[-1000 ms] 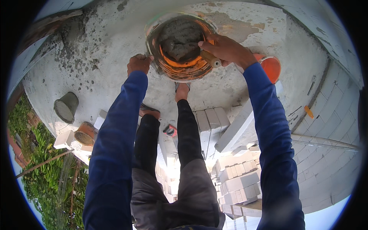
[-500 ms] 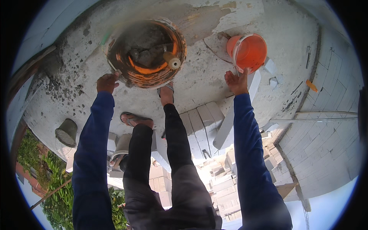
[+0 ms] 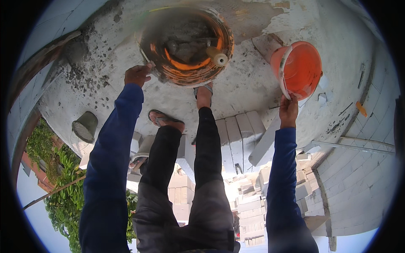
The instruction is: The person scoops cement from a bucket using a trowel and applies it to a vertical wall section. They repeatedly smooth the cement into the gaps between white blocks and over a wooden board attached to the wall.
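Note:
A large orange tub (image 3: pixel 230 40), crusted with mortar, has grey mortar (image 3: pixel 187 31) inside. Across its rim sticks a tool's pale round handle end (image 3: pixel 217 57); the rest of that tool is hard to make out. At the tub's near left, my left hand (image 3: pixel 138 75) is closed on the end of its thin handle (image 3: pixel 145 52). To the right is a smaller orange bucket (image 3: pixel 301 67), its mouth turned toward me and only a little pale residue visible inside. My right hand (image 3: pixel 288 110) is closed on this bucket's white handle (image 3: pixel 283 71) at the near side.
Both my sandalled feet (image 3: pixel 166 120) stand just behind the tub. Pale blocks (image 3: pixel 236 139) lie between my legs and right arm. A grey bucket (image 3: pixel 85 126) sits at the left, near the slab's edge. An orange piece (image 3: pixel 361 109) lies by the right-hand block wall (image 3: pixel 367 168).
My right hand, open beside the smaller bucket before, has taken hold of its handle. The bucket's mouth now tilts more toward me. The whole view has shifted; my left hand stays at the tub handle.

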The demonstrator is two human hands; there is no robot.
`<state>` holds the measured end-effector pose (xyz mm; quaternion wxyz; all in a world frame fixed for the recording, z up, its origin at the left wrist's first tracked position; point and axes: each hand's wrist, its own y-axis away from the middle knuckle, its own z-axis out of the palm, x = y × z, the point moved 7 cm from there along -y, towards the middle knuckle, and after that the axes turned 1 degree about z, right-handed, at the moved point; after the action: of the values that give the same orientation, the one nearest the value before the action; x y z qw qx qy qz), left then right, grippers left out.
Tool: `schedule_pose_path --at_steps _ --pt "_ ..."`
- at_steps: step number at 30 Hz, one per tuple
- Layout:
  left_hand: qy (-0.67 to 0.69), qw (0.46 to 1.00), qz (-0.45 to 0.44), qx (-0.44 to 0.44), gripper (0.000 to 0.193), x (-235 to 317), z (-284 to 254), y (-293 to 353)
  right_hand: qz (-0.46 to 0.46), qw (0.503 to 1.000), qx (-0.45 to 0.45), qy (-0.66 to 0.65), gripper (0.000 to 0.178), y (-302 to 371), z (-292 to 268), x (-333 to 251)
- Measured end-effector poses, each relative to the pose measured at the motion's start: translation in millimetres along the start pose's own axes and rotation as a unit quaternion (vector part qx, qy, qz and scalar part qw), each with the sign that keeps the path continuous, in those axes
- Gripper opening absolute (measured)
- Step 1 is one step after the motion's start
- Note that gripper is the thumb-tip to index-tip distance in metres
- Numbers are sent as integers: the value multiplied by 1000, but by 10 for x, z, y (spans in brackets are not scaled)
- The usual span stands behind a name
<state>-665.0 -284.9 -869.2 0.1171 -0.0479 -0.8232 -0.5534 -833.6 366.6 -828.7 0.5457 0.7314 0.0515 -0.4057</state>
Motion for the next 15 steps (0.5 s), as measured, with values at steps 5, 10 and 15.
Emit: schedule_pose_path --at_steps 5,10,15 --pt "7 999 28 45 58 -110 -71 -54 7 982 -17 188 40 1352 -6 -415" --pt "-9 993 -4 119 70 86 74 319 32 943 -2 330 56 2334 184 -587" --pt "53 994 87 47 88 -462 292 1458 35 918 -63 389 55 2823 644 -404"
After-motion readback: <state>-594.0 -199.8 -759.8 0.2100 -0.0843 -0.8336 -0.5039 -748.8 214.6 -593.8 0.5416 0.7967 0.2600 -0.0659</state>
